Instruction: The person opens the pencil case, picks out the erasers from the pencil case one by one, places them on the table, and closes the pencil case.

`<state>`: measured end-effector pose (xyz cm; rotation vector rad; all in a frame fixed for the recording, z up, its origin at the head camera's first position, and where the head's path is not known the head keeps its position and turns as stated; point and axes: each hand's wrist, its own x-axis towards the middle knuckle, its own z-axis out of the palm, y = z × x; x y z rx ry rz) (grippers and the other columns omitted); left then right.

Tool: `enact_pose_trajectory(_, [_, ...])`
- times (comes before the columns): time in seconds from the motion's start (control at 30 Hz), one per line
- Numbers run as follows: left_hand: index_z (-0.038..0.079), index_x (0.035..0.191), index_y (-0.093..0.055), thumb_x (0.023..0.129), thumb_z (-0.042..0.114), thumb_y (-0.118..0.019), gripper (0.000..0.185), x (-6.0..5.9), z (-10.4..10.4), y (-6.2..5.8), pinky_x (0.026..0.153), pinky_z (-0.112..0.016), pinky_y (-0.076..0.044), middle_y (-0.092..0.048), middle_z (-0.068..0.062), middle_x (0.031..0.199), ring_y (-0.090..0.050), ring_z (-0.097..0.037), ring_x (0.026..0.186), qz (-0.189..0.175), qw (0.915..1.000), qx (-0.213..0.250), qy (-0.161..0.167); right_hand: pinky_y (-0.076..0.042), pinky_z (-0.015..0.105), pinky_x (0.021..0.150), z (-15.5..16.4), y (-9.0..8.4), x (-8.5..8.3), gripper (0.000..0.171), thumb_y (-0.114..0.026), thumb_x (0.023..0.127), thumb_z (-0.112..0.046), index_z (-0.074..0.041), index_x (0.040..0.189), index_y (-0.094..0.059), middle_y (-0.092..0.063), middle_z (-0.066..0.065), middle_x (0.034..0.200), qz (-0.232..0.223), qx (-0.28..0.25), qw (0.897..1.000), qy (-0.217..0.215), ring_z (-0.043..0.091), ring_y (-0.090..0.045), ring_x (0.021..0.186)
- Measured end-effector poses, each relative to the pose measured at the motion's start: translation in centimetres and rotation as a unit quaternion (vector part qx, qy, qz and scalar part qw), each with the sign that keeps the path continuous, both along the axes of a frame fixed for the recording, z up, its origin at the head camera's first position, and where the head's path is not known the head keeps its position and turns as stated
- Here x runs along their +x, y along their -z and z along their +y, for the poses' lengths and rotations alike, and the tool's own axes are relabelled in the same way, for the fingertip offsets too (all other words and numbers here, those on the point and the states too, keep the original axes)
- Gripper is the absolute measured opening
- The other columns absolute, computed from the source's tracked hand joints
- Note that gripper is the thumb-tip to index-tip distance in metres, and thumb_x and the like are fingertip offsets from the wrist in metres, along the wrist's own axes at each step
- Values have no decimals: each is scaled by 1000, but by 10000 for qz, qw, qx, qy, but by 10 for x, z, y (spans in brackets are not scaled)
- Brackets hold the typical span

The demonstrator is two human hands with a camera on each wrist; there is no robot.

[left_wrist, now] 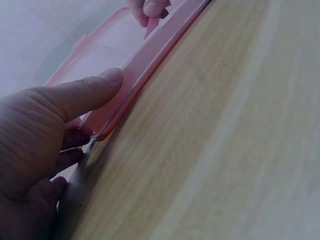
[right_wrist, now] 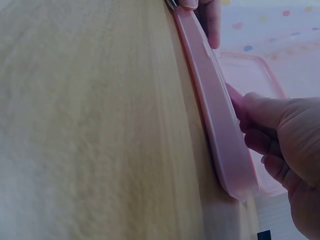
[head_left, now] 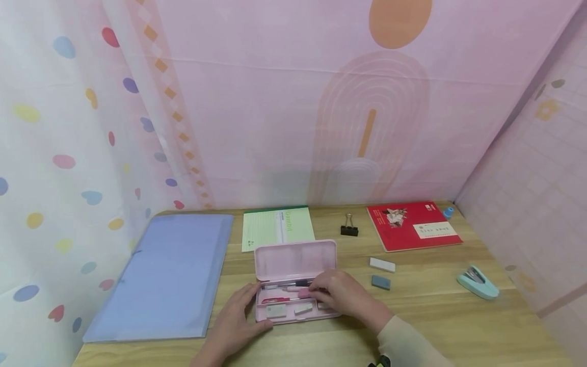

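Head view: pencil case [head_left: 295, 261] lies open on the tabletop [head_left: 316, 346], lid raised on the far side. Left hand [head_left: 235, 322] spans its left end, thumb at the near corner, fingers along the side. Right hand [head_left: 340, 291] is over the right half, fingers closed on a pink item [head_left: 303, 293]; cannot tell exactly what it is. Red pen [head_left: 275, 300] and two pale erasers [head_left: 276, 311] [head_left: 303, 309] lie inside. White eraser [head_left: 382, 264] and blue-grey eraser [head_left: 380, 282] sit on the tabletop, to the right.

Left wrist view: thumb lies against the case's near wall, other fingers bent about the corner; a steadying hold, I judge.

Right wrist view: thumb and fingers pinch the pink item at the case's edge; the other fingers are curled.

Step in hand, by my reading: handling the pink item in the case, setting down or lifting out, cannot tell which. Next move seems to call for keeping the case steady and guiding the item clear of the neighbouring pens before any release.
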<state>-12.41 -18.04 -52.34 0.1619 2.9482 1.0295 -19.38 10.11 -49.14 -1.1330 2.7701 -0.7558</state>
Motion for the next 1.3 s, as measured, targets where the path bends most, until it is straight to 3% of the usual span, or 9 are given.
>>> enact_pose_trajectory(0.2, [17,144,-46,64,68,-74,99,0,0,0,107,-54,-36,-46,-10,144,-40,-33,133,-1,10000,17,24,-53,23,78,9,-1,1,12,-68,90,-27,-25,101,-75,-68,-18,96,38,-73,10000,-17,0,-59,84])
enact_pose_trajectory(0.3, [16,144,-46,65,68,-74,99,0,1,1,107,-53,-36,-46,-10,143,-40,-33,133,11,10000,-1,64,-54,29,87,23,-2,6,16,-67,91,-25,-24,106,-74,-69,-15,104,206,-174,9995,182,5,-62,97])
enact_pose_trajectory(0.43, [16,144,-45,65,68,-73,99,-1,1,1,107,-54,-36,-46,-10,143,-40,-33,133,23,9999,-14,101,-53,38,93,53,-4,13,22,-69,89,-20,-20,111,-73,-69,-7,113,592,-433,9954,619,13,-63,108])
enact_pose_trajectory(0.57, [16,144,-45,65,68,-74,99,-1,2,0,107,-54,-36,-46,-10,144,-40,-33,133,3,10000,-18,95,-53,42,91,95,-4,21,24,-74,85,-18,-19,110,-74,-70,-4,111,918,-441,9856,1347,16,-64,106])
enact_pose_trajectory(0.77, [17,145,-45,65,68,-74,100,-1,1,1,107,-54,-36,-45,-10,144,-40,-33,133,-18,10000,2,50,-54,49,87,162,0,30,23,-73,86,-17,-18,109,-75,-71,0,110,389,-251,9633,2645,25,-65,103])
enact_pose_trajectory(0.9, [20,145,-44,63,71,-73,101,-2,0,3,107,-55,-35,-44,-9,146,-39,-32,134,-125,9999,1,-42,-53,52,87,192,4,32,21,-70,89,-16,-13,110,-74,-70,8,112,-77,-275,9482,3163,33,-63,107])
enact_pose_trajectory(1.0, [20,145,-44,63,72,-73,101,-3,-1,4,107,-55,-35,-44,-9,146,-38,-32,134,-186,9998,-21,-74,-53,52,87,204,8,30,23,-69,90,-20,-13,112,-73,-69,9,113,-318,-169,9429,3312,33,-62,107])
enact_pose_trajectory(1.3, [20,146,-43,64,70,-73,100,-3,1,3,107,-56,-35,-44,-9,146,-38,-33,134,-193,9998,-75,-41,-53,51,87,204,12,20,28,-71,88,-23,-12,114,-72,-70,8,111,-522,-66,9446,3239,29,-64,104])
